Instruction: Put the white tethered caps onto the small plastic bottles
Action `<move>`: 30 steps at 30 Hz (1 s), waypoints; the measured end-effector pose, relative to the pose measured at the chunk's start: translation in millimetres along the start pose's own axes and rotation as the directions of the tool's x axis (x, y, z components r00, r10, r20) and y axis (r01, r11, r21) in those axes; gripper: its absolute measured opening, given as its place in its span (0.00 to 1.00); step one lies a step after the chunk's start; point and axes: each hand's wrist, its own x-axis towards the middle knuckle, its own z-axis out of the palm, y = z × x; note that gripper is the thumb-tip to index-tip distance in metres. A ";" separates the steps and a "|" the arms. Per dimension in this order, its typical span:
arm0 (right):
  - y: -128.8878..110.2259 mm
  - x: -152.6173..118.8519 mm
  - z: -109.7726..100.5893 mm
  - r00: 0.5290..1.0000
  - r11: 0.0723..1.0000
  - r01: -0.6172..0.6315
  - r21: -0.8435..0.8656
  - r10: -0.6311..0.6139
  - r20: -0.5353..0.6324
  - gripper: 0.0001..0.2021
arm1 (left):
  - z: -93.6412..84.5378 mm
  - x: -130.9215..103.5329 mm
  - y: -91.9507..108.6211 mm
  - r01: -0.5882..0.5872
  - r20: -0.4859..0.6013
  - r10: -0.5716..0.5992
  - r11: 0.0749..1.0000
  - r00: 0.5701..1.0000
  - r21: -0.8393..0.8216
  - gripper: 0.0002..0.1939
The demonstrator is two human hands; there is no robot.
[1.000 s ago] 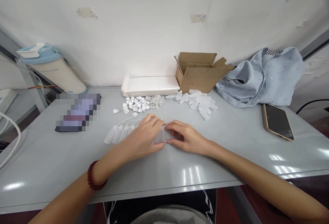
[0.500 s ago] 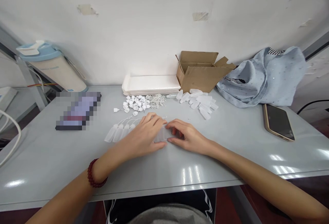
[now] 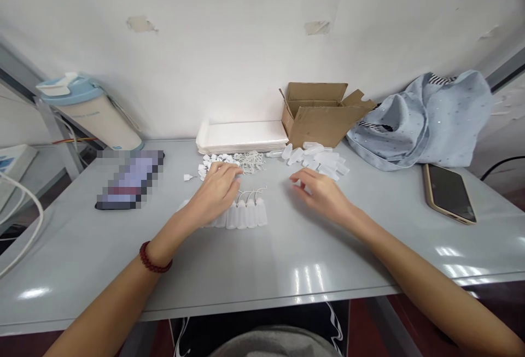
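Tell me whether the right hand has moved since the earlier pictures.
Yes. Judged against the open cardboard box, the right hand has shifted to the right and farther forward, nearer the box.

This looks like a workshop's hand-assembly station: a plain grey bench (image 3: 279,269) against a white wall (image 3: 246,45) with torn tape scraps (image 3: 141,24); loose white caps (image 3: 223,158) lie in a batch near the left fingers (image 3: 229,171); translucent plastic tubes (image 3: 324,157) are heaped near the right fingers (image 3: 301,182); beyond that heap stands an open cardboard box (image 3: 324,122).
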 end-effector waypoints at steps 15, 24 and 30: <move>9.3 0.4 -33.9 0.831 0.715 -0.477 -0.512 0.556 0.002 0.11 | 2.3 10.4 5.7 0.032 0.117 -0.037 0.999 0.992 0.041 0.24; 11.8 1.0 -30.5 0.810 0.726 -0.496 -0.477 0.585 0.049 0.08 | -7.7 2.8 15.6 0.140 -0.066 -0.165 0.949 0.984 -0.283 0.23; 6.6 0.3 -24.3 0.876 0.847 -0.404 -0.345 0.467 0.120 0.05 | -14.1 -1.5 28.1 0.346 -0.020 -0.407 0.800 0.913 -0.491 0.16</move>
